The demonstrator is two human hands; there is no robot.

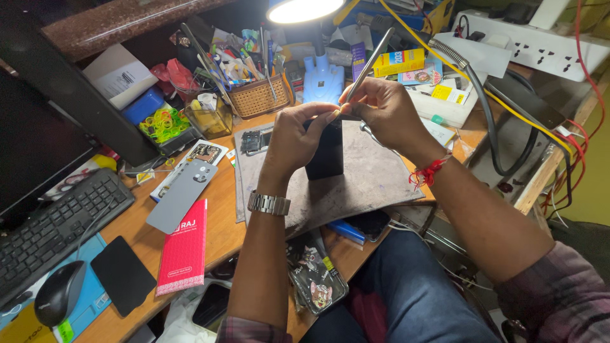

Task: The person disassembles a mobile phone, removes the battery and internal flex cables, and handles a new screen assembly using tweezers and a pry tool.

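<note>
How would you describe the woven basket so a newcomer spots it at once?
Start at the bright lamp at the top. Just below and left, behind the grey work mat, sits the woven basket. It alone is tan wicker, crammed with upright pens and tools.

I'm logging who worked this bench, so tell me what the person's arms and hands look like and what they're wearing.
Both arms are bare to about the elbow, with dark plaid sleeves pushed up. The left hand has a silver metal link watch on its wrist. The right hand has a red thread band, knotted with loose ends, around its wrist. No gloves or rings show.
</note>
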